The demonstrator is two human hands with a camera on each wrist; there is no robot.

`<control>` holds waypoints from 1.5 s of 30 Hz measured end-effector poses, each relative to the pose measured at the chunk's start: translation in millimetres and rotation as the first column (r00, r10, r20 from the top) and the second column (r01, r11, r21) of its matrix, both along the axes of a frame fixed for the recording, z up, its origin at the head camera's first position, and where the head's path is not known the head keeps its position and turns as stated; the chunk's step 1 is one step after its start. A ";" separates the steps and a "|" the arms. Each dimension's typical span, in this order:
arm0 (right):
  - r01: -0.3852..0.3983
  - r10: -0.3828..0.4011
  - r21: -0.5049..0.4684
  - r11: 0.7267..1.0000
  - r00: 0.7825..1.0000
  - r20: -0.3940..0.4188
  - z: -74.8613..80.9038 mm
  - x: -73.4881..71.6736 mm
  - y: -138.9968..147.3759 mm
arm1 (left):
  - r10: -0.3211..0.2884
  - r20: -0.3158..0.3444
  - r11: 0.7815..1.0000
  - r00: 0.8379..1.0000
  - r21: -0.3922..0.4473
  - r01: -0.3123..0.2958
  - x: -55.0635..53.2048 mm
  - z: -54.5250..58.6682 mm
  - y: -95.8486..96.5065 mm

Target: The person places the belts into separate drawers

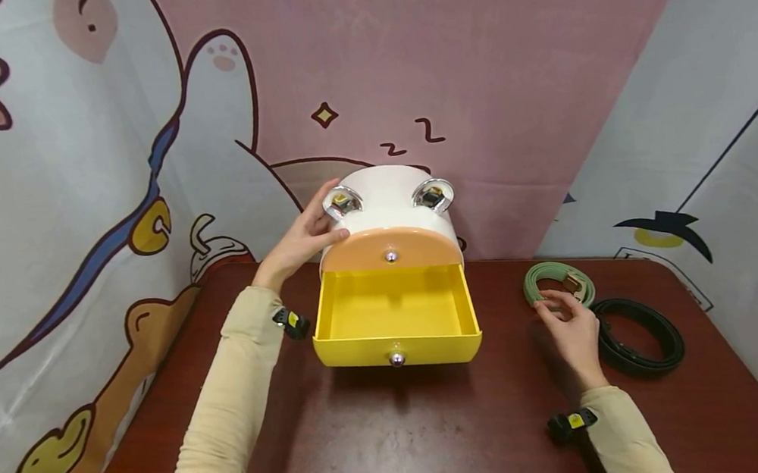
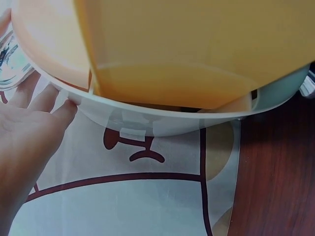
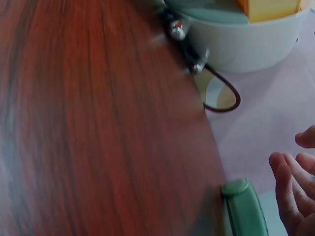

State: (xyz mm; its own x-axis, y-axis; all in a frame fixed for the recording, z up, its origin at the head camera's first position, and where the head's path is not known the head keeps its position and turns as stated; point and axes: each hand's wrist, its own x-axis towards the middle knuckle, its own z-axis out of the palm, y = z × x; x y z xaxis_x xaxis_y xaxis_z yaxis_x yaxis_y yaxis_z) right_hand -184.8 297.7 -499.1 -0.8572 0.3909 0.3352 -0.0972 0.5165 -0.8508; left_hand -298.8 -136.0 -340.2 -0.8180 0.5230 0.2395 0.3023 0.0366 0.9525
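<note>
A small white drawer box (image 1: 385, 198) with two round silver eyes stands at the back of the table. Its lower yellow drawer (image 1: 356, 353) is pulled out, and nothing lies inside; the peach upper drawer (image 1: 356, 254) is closed. My left hand (image 1: 300, 244) rests against the box's left side, with fingers extended along the white wall (image 2: 162, 123) in the left wrist view. Over the near edge of a coiled green belt (image 1: 534, 279) hovers my right hand (image 1: 573, 332), its fingers loosely bent. In the right wrist view, those fingers (image 3: 288, 191) are apart from the belt.
A coiled black belt (image 1: 672, 345) lies just right of my right hand. The dark red wooden table (image 1: 399, 448) meets a printed cartoon cloth (image 1: 506, 64) at the back and sides. The yellow drawer juts out toward me over the tabletop.
</note>
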 end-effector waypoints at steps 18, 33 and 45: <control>0.119 -0.125 0.116 0.986 0.991 0.045 -3.3 -8.9 44.8 | -0.023 0.006 1.000 1.000 0.009 0.023 -0.1 1.9 -0.2; 0.082 -0.094 0.193 0.978 0.994 0.051 -0.7 -33.0 67.3 | -0.023 0.021 1.000 0.999 0.003 0.023 -4.7 -2.8 -0.2; -0.041 -0.028 0.292 0.956 0.973 0.229 -0.5 -43.1 84.2 | -0.033 0.019 0.999 0.999 0.042 0.032 -7.1 -4.7 -0.9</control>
